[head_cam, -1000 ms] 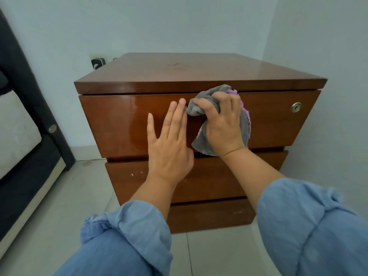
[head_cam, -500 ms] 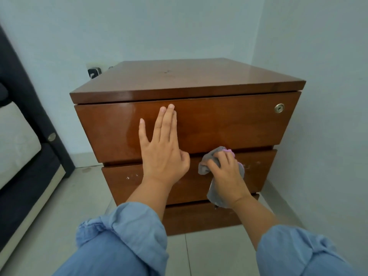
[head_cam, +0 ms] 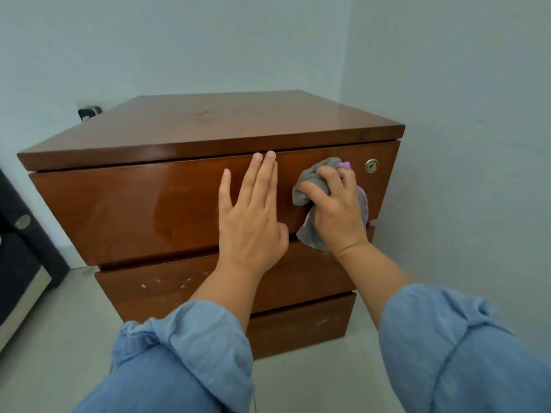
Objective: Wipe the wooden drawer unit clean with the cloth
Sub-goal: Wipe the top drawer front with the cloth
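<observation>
A glossy brown wooden drawer unit (head_cam: 125, 210) with three drawer fronts stands on the floor in a room corner. My left hand (head_cam: 253, 216) lies flat, fingers together, against the top drawer front near its middle. My right hand (head_cam: 338, 213) grips a crumpled grey cloth (head_cam: 310, 186) with a purple patch and presses it on the right part of the top drawer front, just left of a round metal lock (head_cam: 371, 166). Small pale marks show on the middle drawer (head_cam: 167, 283).
A pale wall (head_cam: 465, 144) runs close along the unit's right side and another behind it. A dark sofa or bed frame (head_cam: 24, 234) stands at the left edge. A black plug (head_cam: 88, 112) sits in a wall socket behind the unit. Pale floor tiles (head_cam: 59, 338) lie in front.
My right hand carried the cloth from the top drawer down to the middle drawer, then back up to the top drawer's right side near the lock. The view shifted left. My left hand stayed flat.
</observation>
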